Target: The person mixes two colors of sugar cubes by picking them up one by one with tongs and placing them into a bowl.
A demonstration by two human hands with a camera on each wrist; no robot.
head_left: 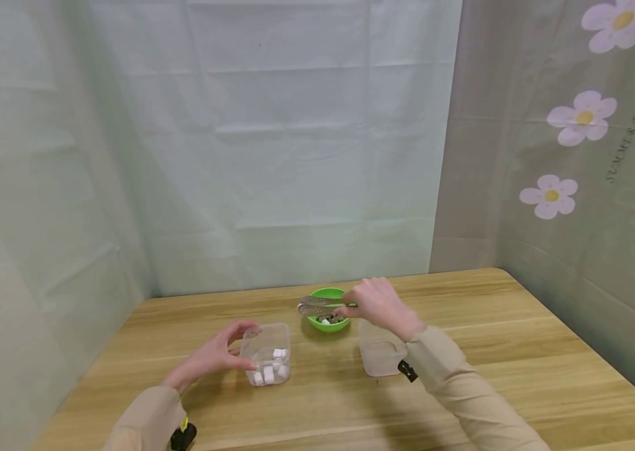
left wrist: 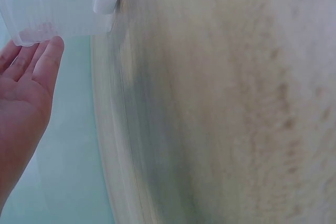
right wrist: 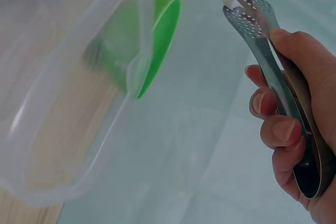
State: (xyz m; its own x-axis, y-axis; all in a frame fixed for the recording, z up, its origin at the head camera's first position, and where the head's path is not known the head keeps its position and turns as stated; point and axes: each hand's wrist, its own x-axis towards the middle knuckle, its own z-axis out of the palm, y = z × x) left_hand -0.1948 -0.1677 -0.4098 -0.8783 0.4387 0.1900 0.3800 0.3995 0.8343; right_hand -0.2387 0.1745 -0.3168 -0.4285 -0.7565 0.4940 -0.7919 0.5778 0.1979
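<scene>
My left hand [head_left: 218,354] holds a clear plastic container [head_left: 255,341] at its left side, thumb in front and fingers behind. Several white cubes [head_left: 269,374] lie in its bottom. In the left wrist view, fingertips touch the container's wall [left wrist: 58,22]. My right hand [head_left: 378,305] grips metal tongs [head_left: 317,307] with perforated ends, held over a green bowl [head_left: 327,292]. A small white cube [right wrist: 229,0] sits between the tong tips in the right wrist view. Inside the bowl are dark brownish pieces [head_left: 340,318] and a white piece [head_left: 325,322].
A second clear plastic container [head_left: 379,363] stands right of the bowl, under my right wrist, partly hidden by the arm. Everything stands on a wooden table [head_left: 317,413]. Pale curtains [head_left: 295,156] hang behind and at both sides.
</scene>
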